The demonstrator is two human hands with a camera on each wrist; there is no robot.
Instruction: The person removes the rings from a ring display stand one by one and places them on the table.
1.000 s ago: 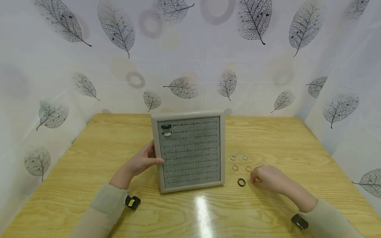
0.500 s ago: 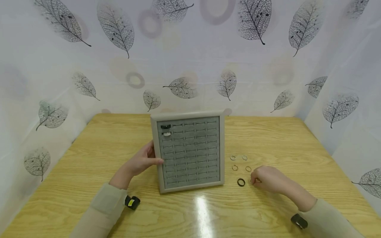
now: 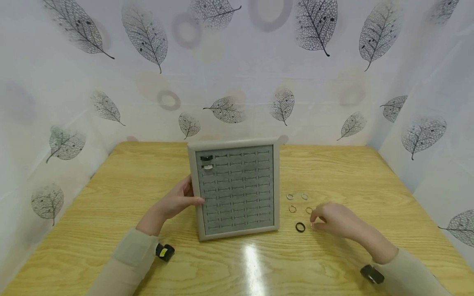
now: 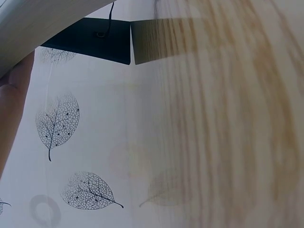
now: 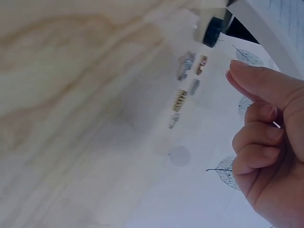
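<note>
My left hand [image 3: 177, 200] grips the left edge of an upright grey ring display board [image 3: 238, 213], thumb on its front. A black ring [image 3: 206, 158] and a silver ring [image 3: 208, 167] sit in the first two slots of its left column. On the table to the right, my right hand [image 3: 335, 220] has thumb and forefinger parted beside a sparkly silver ring [image 5: 186, 65], their tips close to it in the head view. The right wrist view has the other fingers curled in with nothing between them. Another black ring [image 3: 300, 227] lies just left of that hand.
Behind it lie a gold ring [image 3: 292, 209], another gold ring [image 3: 309, 210], a silver ring [image 3: 290, 196] and a second silver ring [image 3: 304, 196]. A dark flap [image 4: 95, 40] shows behind the board. Leaf-print cloth [image 3: 237, 74] surrounds the wooden table [image 3: 129, 172].
My right forefinger has lifted away from the thumb and the hand has risen slightly. The sparkly ring, hidden at first, shows by the fingertips. My left hand and the board stay put.
</note>
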